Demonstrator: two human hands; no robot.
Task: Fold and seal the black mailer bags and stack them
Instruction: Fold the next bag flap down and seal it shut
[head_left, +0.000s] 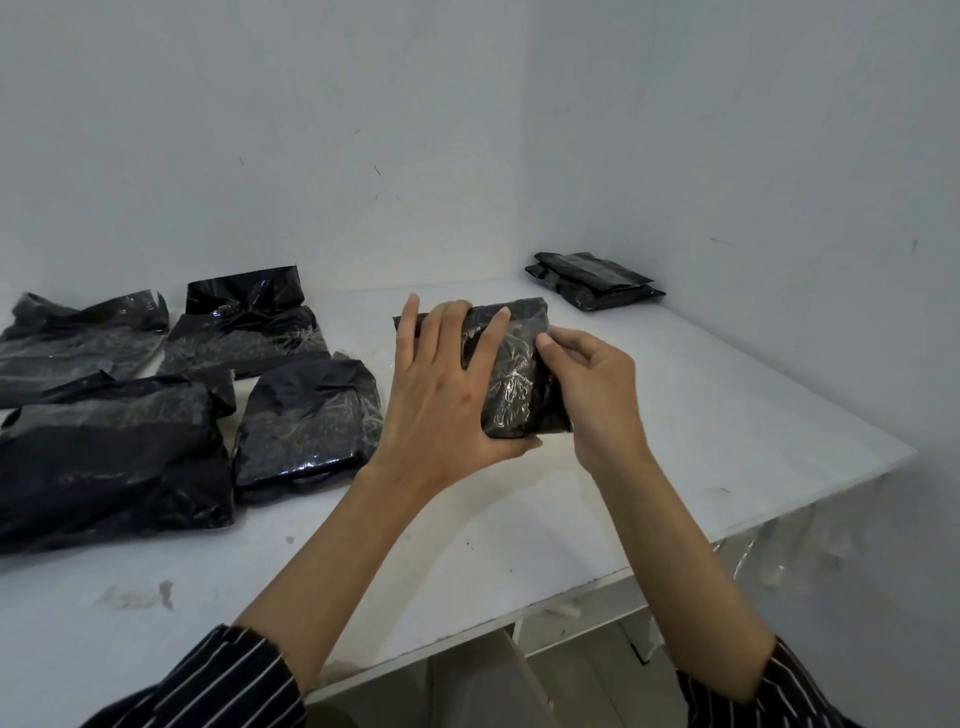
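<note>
A folded black mailer bag is held just above the middle of the white table. My left hand lies flat across its left side, fingers straight, thumb under its near edge. My right hand pinches the bag's right edge with curled fingers and thumb. Several unfolded black mailer bags lie at the left of the table. A small stack of folded bags sits in the far right corner by the wall.
White walls close the table at the back and right. The table's front edge runs diagonally below my forearms, with a shelf frame and clear plastic film underneath at the right.
</note>
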